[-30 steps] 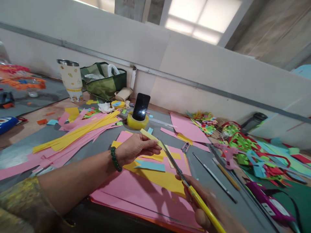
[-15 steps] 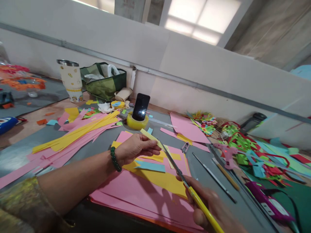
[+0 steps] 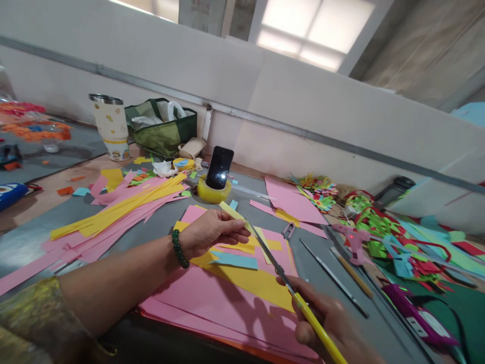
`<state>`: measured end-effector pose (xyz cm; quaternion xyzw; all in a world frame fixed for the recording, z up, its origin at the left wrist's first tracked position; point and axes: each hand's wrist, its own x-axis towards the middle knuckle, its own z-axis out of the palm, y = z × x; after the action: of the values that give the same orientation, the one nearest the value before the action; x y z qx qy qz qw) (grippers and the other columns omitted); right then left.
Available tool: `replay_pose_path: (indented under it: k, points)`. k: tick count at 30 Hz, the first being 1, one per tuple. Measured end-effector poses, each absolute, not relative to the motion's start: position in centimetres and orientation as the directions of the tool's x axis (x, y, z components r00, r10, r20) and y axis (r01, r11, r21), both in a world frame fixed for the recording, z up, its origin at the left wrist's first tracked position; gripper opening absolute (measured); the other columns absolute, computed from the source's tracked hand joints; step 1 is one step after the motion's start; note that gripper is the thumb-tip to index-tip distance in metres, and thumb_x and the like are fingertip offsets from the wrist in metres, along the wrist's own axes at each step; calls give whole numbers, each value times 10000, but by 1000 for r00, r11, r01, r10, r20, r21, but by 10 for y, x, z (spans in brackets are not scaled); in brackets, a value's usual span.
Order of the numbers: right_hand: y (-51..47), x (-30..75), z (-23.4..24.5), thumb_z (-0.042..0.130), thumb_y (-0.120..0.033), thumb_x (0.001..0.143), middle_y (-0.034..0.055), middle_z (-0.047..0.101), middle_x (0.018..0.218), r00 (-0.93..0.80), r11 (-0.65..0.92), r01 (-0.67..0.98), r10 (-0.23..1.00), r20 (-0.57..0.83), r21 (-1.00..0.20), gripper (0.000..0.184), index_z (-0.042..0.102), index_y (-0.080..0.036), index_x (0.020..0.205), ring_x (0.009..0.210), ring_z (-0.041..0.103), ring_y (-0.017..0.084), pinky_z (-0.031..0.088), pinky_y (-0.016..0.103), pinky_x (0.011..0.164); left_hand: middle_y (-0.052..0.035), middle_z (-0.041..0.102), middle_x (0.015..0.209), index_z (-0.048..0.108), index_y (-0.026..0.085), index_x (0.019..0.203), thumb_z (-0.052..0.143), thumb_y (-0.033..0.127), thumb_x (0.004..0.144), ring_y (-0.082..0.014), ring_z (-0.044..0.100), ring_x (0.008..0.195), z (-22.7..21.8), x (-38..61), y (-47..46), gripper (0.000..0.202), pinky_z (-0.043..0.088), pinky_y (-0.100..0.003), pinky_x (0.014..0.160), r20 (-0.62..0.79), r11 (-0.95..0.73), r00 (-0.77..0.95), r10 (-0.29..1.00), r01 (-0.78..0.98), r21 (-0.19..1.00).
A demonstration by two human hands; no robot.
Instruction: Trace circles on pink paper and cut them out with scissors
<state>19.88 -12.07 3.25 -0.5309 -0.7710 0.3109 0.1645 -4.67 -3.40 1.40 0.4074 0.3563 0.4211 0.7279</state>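
Between the thumb and fingers of my left hand [image 3: 220, 230] is a pale yellow paper strip [image 3: 229, 209]. My right hand [image 3: 326, 313] is wrapped round the yellow handles of a pair of scissors [image 3: 280, 270], whose blades point up and left to the strip, close by my left fingertips. Under both hands lies a stack of pink paper sheets [image 3: 212, 306]. On the stack rest a wide yellow paper piece [image 3: 250, 283] and a light blue strip [image 3: 237, 260].
A phone [image 3: 220, 169] leans on a tape roll [image 3: 214, 192] behind the stack. Left are pink and yellow strips [image 3: 129, 212], a tumbler [image 3: 111, 126] and a green bag [image 3: 162, 129]. Right are a metal ruler [image 3: 329, 275], a pink glue gun [image 3: 354, 242] and paper scraps [image 3: 401, 253].
Almost nothing differs. The scissors and my right hand have shifted very slightly, while my left hand keeps the strip in the same place.
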Motion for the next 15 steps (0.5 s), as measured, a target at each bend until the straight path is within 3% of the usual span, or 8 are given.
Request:
replay_pose_path:
  k: [4,9,12,15]
  points:
    - [-117,203,27,516,-677,743,12,642,650,-283,256,774,958,45,-579,593,655,-234,1112,545,572,182,466,265,513,-87,727,826,704,105,750,756,323,700,-96,666,694,14,-48,-33,229,506,-156,630,-154,305,410,899,-332,893]
    - [-98,240,31,487,-624,766,77,738,828,-23,67,957,987,158,-282,513,685,-222,1015,741,686,297,532,352,590,-94,726,867,698,111,778,735,360,714,-98,665,661,13,-51,-32,260,488,-166,591,-140,292,445,884,-294,910]
    - [-88,277,17,430,-536,802,135,738,786,96,-88,995,980,175,-53,466,697,-180,939,746,692,357,535,433,616,-114,722,935,696,116,814,706,371,733,-116,675,675,12,-52,-30,267,486,-183,586,-134,274,441,888,-270,923]
    - [-87,308,-9,396,-464,832,151,736,785,72,-77,997,985,157,26,439,686,-160,960,737,696,352,540,442,631,-120,716,983,695,126,811,670,370,745,-135,680,703,13,-52,-30,254,481,-197,578,-116,239,421,900,-253,937]
